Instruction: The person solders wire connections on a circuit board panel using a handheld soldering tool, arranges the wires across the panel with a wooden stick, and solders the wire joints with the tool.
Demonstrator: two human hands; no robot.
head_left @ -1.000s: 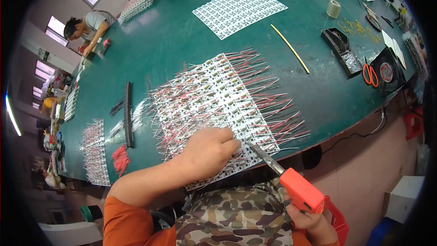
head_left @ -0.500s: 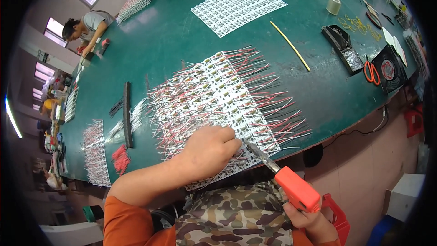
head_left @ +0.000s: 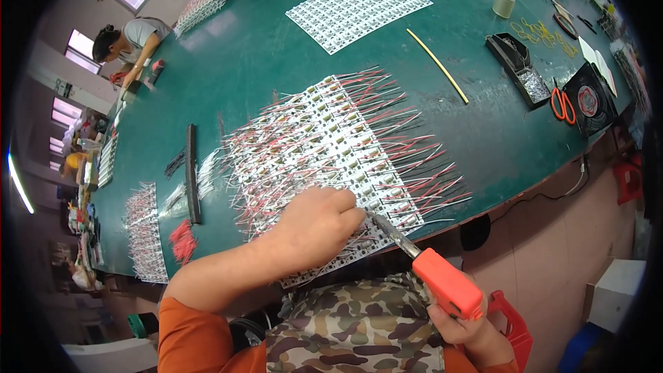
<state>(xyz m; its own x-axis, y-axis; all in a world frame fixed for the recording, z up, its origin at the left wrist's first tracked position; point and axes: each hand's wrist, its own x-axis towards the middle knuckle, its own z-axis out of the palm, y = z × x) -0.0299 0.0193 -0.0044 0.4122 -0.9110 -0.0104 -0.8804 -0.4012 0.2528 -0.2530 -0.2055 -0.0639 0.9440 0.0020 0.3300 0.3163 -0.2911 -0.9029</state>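
My left hand point(head_left: 319, 224) is closed in a pinch over the near part of a white circuit board panel point(head_left: 366, 159). What its fingertips hold is hidden beneath them. Rows of small components and many red, white and black wires cover this panel. Wrapped in my right hand point(head_left: 459, 323) is a soldering iron point(head_left: 445, 282) with an orange handle. Its metal barrel slants up to the left, and the tip is at the board, just right of my left fingers.
Left of the panel lie a dark bar point(head_left: 193, 173), white wires point(head_left: 207, 174) and red wires point(head_left: 183, 240). A bare board panel point(head_left: 359, 10) lies farther back. At right are a black tray point(head_left: 518, 69), orange scissors point(head_left: 563, 105) and a fan point(head_left: 589, 102). Another person point(head_left: 135, 45) works at far left.
The view has shifted very slightly. Both hands and the soldering iron keep almost the same place at the board.
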